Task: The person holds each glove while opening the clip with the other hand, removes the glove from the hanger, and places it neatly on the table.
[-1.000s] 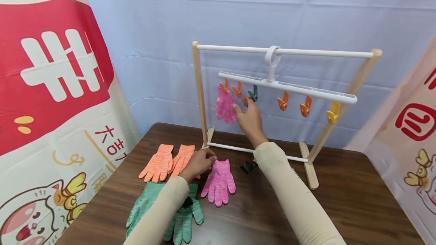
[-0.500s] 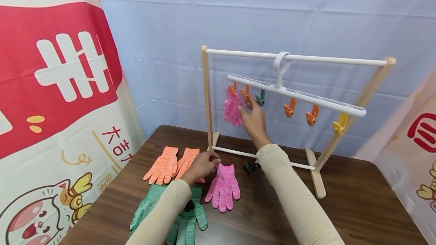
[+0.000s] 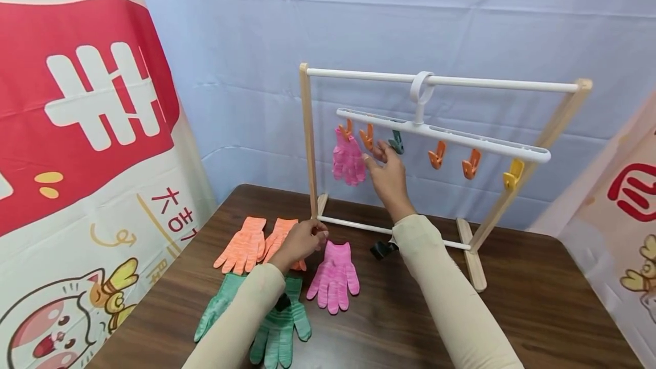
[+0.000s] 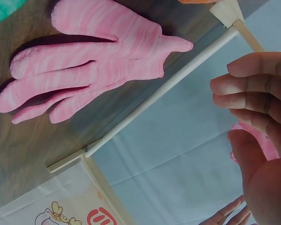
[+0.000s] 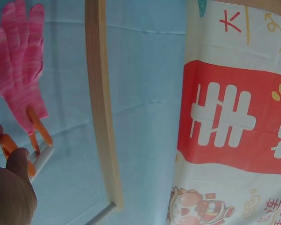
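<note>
A pink knit glove (image 3: 335, 278) lies flat on the table, fingers toward the front edge. My left hand (image 3: 303, 239) hovers by its cuff with loosely bent fingers (image 4: 253, 84) and nothing between them. Another pink glove (image 3: 348, 157) hangs from the white hanger (image 3: 451, 134), held by the leftmost orange clip (image 3: 345, 128). My right hand (image 3: 388, 178) is raised beside that glove. Its fingertips are close to the second orange clip (image 3: 366, 136) and the green clip (image 3: 397, 142). In the right wrist view, the thumb (image 5: 18, 164) overlaps an orange clip (image 5: 8, 144).
The hanger hooks over the top rail of a wooden stand (image 3: 308, 141). Two more orange clips and a yellow clip (image 3: 513, 174) hang at its right. Orange gloves (image 3: 243, 246) and green gloves (image 3: 279, 329) lie at left, the latter partly behind my left sleeve.
My right hand has shifted slightly right, away from the second orange clip and toward the green one. My left hand has lifted a little off the pink glove's cuff. The view has shifted slightly.
</note>
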A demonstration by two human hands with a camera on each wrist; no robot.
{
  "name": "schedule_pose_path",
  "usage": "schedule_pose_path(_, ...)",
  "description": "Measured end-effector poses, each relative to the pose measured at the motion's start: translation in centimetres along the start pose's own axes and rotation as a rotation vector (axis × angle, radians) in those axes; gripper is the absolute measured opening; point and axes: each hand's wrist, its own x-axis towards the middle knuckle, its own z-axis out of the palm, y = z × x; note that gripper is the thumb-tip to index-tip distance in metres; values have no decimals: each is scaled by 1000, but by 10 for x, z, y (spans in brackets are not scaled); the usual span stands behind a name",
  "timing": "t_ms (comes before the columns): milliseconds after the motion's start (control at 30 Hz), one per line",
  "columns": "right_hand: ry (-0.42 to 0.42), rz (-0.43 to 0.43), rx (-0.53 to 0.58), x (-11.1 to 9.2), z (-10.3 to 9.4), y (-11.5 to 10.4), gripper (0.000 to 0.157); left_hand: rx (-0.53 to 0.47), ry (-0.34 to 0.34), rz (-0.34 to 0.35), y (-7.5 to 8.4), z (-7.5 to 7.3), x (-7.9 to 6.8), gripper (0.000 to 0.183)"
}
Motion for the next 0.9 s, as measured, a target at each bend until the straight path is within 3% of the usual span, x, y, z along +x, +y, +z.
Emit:
schedule_pose_path(167,-6,-10,13,-3,-5,0,59,29,51,14,8,-3,2,21)
schedule_pose_path(400,-49,-18,27,-8,-13,-1,59,170,303,61,27,-16,16,19)
schedule_pose_path(533,-51,-46,27,-9,-18,0,59,154,383,72,41,-23,24,21)
schedule_pose_path(733,-55,-73,21,-11,-24,1,61,138,428,80,57,-25,32,28)
schedule_pose_path(900,-59,-77,46,-13,-26,-1,63,135,565,119,68,-28,39,31)
